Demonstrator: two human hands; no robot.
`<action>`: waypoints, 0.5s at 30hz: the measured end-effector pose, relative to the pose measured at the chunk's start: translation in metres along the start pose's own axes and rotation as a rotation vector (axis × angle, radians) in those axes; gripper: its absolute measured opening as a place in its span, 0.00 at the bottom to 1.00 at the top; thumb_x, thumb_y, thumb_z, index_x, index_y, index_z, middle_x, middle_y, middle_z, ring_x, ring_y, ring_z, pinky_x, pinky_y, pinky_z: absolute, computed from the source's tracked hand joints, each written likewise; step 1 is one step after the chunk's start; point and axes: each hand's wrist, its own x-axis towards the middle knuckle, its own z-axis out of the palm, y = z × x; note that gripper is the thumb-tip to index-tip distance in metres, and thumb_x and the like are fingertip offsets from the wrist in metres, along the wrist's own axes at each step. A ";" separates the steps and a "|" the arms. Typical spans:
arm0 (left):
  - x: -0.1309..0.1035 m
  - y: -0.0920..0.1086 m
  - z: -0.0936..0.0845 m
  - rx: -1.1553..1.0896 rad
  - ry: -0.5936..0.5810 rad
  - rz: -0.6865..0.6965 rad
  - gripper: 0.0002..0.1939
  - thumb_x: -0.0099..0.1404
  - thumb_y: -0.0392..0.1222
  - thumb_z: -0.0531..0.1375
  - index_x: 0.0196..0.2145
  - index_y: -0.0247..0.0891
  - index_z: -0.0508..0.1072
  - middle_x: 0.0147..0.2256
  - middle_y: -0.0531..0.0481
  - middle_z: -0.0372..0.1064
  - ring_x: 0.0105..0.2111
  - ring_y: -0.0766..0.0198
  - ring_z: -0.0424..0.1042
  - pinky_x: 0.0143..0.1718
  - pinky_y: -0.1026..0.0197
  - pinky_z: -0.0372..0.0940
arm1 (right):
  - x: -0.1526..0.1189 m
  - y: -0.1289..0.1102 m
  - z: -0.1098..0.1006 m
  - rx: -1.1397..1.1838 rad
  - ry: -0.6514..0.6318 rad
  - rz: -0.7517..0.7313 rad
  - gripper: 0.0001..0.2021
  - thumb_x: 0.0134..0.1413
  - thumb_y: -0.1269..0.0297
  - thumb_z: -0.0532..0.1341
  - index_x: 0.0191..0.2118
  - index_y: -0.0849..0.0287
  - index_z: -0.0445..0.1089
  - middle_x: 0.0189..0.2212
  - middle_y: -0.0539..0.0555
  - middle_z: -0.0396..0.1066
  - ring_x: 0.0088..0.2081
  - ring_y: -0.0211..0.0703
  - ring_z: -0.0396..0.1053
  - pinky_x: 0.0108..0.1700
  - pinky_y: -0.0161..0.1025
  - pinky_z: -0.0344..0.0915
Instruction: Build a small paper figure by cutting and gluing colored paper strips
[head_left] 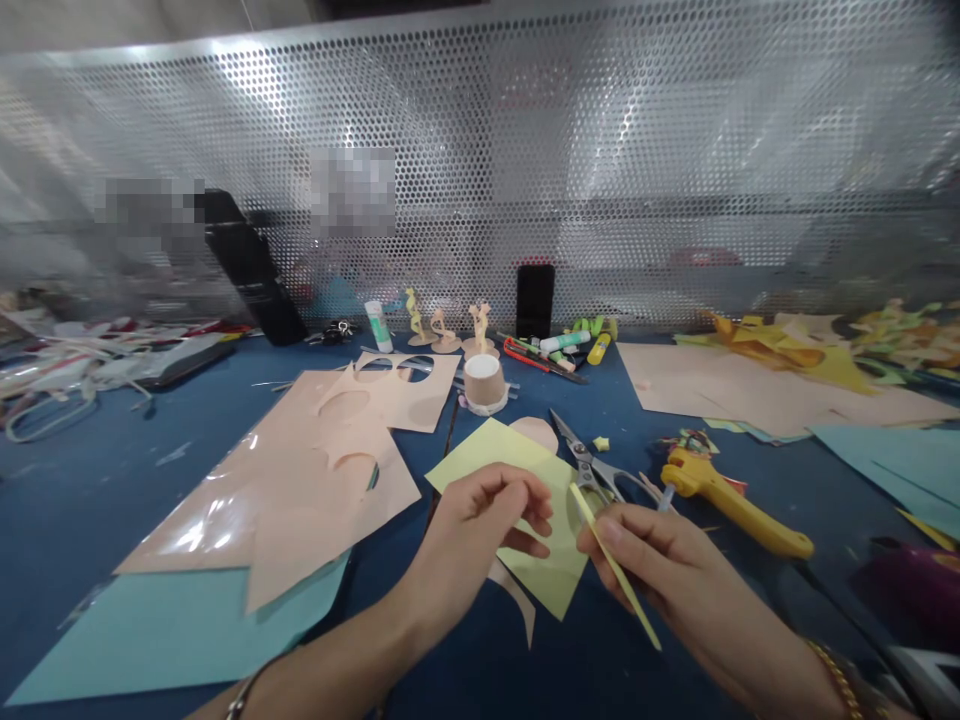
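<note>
A thin pale yellow paper strip (631, 595) slants down to the right, pinched between the thumb and fingers of my right hand (656, 560). My left hand (480, 525) hovers over a pale yellow paper sheet (491, 450), its fingers loosely bent and apart, with nothing visible in them. Behind my right hand lie scissors (581, 450), their blades pointing away from me. A yellow glue gun (739, 510) rests on its side to the right. A tiny yellow paper star (601, 443) sits by the scissors, and a curved peach paper scrap (517, 595) lies beneath my left hand.
Peach sheets with round cut-outs (300, 490) overlap a teal sheet (180, 630) on the left. Behind stand a tape roll (484, 380), small paper figures (480, 325), a glue stick (379, 327), a red cutter (529, 355) and a phone (535, 300) against a perforated metal panel (600, 150).
</note>
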 end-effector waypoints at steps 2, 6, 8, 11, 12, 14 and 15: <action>0.001 -0.001 0.000 0.031 0.025 -0.011 0.07 0.63 0.36 0.58 0.30 0.35 0.77 0.27 0.51 0.71 0.27 0.68 0.70 0.29 0.66 0.69 | 0.000 0.000 0.000 0.000 -0.001 0.004 0.19 0.57 0.49 0.59 0.26 0.60 0.67 0.20 0.47 0.61 0.23 0.32 0.55 0.24 0.33 0.50; 0.001 0.001 0.002 0.083 0.063 -0.032 0.05 0.58 0.34 0.62 0.32 0.37 0.79 0.30 0.50 0.76 0.28 0.68 0.73 0.32 0.67 0.69 | 0.001 0.000 0.000 0.017 -0.009 0.007 0.19 0.57 0.49 0.58 0.24 0.59 0.65 0.20 0.46 0.61 0.23 0.32 0.54 0.25 0.33 0.50; 0.000 0.003 0.003 0.114 0.071 -0.041 0.05 0.55 0.35 0.65 0.32 0.37 0.80 0.32 0.49 0.78 0.29 0.68 0.74 0.34 0.67 0.69 | 0.001 -0.001 0.000 0.021 -0.005 0.004 0.18 0.57 0.49 0.58 0.27 0.59 0.67 0.21 0.46 0.61 0.23 0.32 0.55 0.25 0.33 0.50; -0.001 0.006 0.003 0.182 0.069 -0.031 0.05 0.54 0.38 0.67 0.30 0.36 0.79 0.28 0.49 0.77 0.28 0.67 0.74 0.34 0.66 0.70 | 0.001 -0.002 -0.001 0.038 0.008 0.014 0.17 0.57 0.49 0.59 0.30 0.59 0.70 0.21 0.47 0.62 0.24 0.32 0.56 0.25 0.33 0.51; -0.001 0.006 0.003 0.208 0.062 -0.017 0.05 0.56 0.41 0.66 0.28 0.36 0.79 0.26 0.50 0.77 0.27 0.67 0.74 0.33 0.66 0.70 | 0.001 -0.002 -0.001 0.044 0.011 0.020 0.17 0.57 0.49 0.59 0.30 0.59 0.70 0.21 0.47 0.62 0.24 0.32 0.56 0.25 0.33 0.51; -0.002 0.006 0.001 0.261 0.039 0.037 0.11 0.61 0.44 0.61 0.28 0.36 0.78 0.25 0.50 0.75 0.25 0.67 0.73 0.30 0.65 0.70 | 0.000 -0.003 -0.001 0.048 0.017 0.020 0.18 0.57 0.49 0.59 0.29 0.60 0.71 0.21 0.47 0.63 0.24 0.32 0.56 0.25 0.33 0.51; -0.002 0.006 0.001 0.287 0.026 0.068 0.12 0.64 0.45 0.59 0.30 0.36 0.78 0.27 0.50 0.75 0.26 0.67 0.73 0.30 0.65 0.71 | 0.000 -0.004 -0.001 0.048 0.021 0.019 0.18 0.57 0.49 0.59 0.30 0.60 0.71 0.21 0.47 0.63 0.24 0.32 0.56 0.25 0.33 0.51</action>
